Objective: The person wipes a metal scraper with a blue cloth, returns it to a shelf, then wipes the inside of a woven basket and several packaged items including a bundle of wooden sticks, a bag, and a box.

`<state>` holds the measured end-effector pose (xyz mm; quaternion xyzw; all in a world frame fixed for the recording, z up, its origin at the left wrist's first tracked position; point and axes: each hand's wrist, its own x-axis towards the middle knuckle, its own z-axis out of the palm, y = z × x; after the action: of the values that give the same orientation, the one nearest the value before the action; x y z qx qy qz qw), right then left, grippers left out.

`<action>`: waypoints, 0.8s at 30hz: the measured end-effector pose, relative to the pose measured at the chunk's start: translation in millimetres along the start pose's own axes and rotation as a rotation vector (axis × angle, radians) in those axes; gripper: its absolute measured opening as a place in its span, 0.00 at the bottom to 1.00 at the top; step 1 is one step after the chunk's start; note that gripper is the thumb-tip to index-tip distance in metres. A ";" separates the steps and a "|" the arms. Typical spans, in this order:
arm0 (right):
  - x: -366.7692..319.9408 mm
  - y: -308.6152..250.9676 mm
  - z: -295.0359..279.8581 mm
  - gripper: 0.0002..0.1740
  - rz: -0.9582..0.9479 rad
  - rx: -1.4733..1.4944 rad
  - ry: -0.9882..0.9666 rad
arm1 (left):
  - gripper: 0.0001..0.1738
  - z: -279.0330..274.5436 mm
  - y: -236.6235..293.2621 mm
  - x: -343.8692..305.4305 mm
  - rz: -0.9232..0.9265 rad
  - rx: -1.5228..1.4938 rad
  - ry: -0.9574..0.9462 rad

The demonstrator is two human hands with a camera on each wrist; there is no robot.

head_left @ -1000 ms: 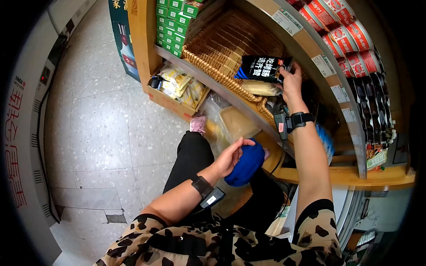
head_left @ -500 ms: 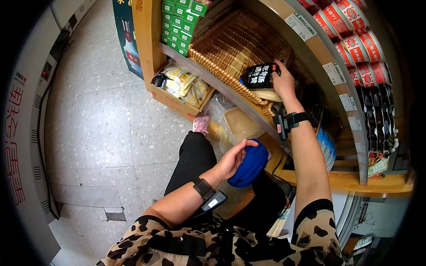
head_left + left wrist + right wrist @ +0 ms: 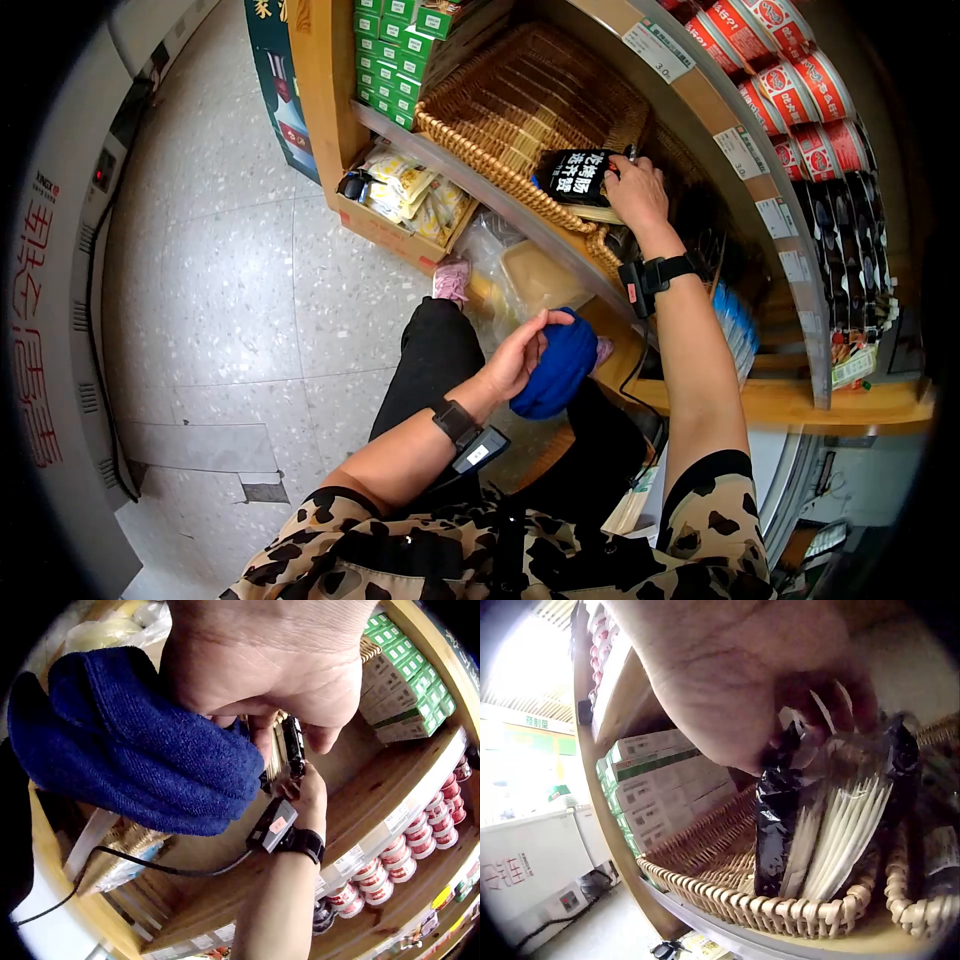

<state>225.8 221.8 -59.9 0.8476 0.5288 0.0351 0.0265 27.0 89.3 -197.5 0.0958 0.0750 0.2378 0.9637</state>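
My right hand (image 3: 640, 195) is over the right end of a black packet of bamboo skewers (image 3: 577, 178) with white lettering, at the near edge of a wicker basket (image 3: 545, 85). In the right wrist view, curled fingers pinch the packet's upper edge, and pale skewers (image 3: 851, 832) show through its clear side. The packet stands tilted up inside the basket rim. My left hand (image 3: 515, 360) holds a folded blue cloth (image 3: 552, 375) above the knees; in the left wrist view this cloth (image 3: 135, 742) bulges out beside the palm, and some fingers are hidden behind it.
Green boxes (image 3: 395, 60) are stacked left of the basket. Below, a carton (image 3: 390, 235) of yellow-white packets stands on the floor beside plastic bags (image 3: 525, 265). Red cans (image 3: 800, 90) line the upper shelf, whose price-tagged edge (image 3: 735, 140) curves close past the right arm.
The right hand has shifted left from the packet's far end to its upper edge. The skewer packet has tipped more upright, with fewer skewers showing below it. The left hand and cloth stay about the same.
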 end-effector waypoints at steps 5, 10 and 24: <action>-12.8 18.8 -0.3 0.26 -0.073 0.281 0.210 | 0.25 -1.2 -2.9 1.6 -0.012 -0.037 -0.029; -73.8 76.2 -8.1 0.22 -0.094 0.622 0.286 | 0.25 -11.2 -8.5 5.7 -0.036 0.029 -0.014; -466.3 309.8 21.9 0.15 0.892 1.554 0.303 | 0.24 -2.6 -42.0 9.5 -0.052 0.347 0.098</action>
<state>300.4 -333.4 -70.9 0.7392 0.0240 -0.2131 -0.6384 53.5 57.7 -210.2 0.2468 0.1642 0.2009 0.9337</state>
